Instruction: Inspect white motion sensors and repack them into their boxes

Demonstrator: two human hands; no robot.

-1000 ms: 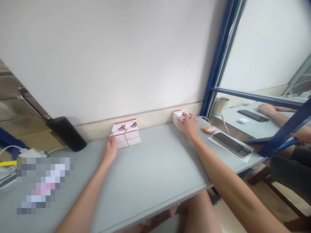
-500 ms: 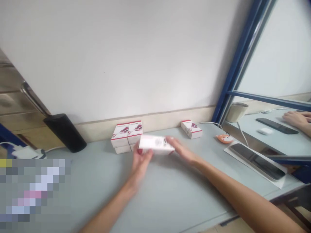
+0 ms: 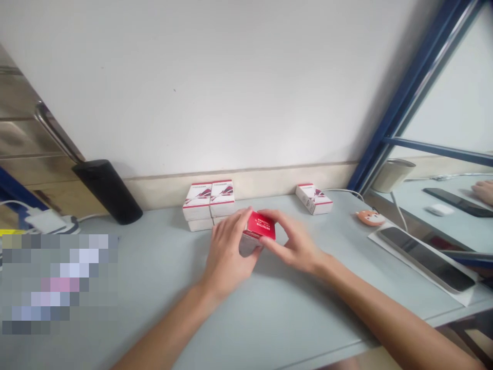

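A small white-and-red cardboard box [image 3: 260, 226] is held between my two hands above the table, its red end with the word "DETECTOR" turned up toward me. My left hand [image 3: 230, 252] grips it from the left, thumb below and fingers over the far side. On the right side, my right hand [image 3: 295, 241] pinches the red end between thumb and fingers. Just behind the left hand stands a stack of similar boxes [image 3: 210, 203], two side by side and two layers high, against the wall. Another single box [image 3: 314, 199] lies farther right near the wall.
A black cylinder [image 3: 108, 192] leans at the back left, near a white charger [image 3: 46, 221]. On the right are an orange animal-shaped item [image 3: 370, 217] and a dark phone-like slab [image 3: 425, 259] on white paper. Beyond the blue frame [image 3: 408, 97], another person's hand [image 3: 483, 190] shows. A blurred patch covers the left front.
My right hand has brought a box from the right-hand pile to the middle. My left hand left the stack and took hold of it. The box has been turned red end up.
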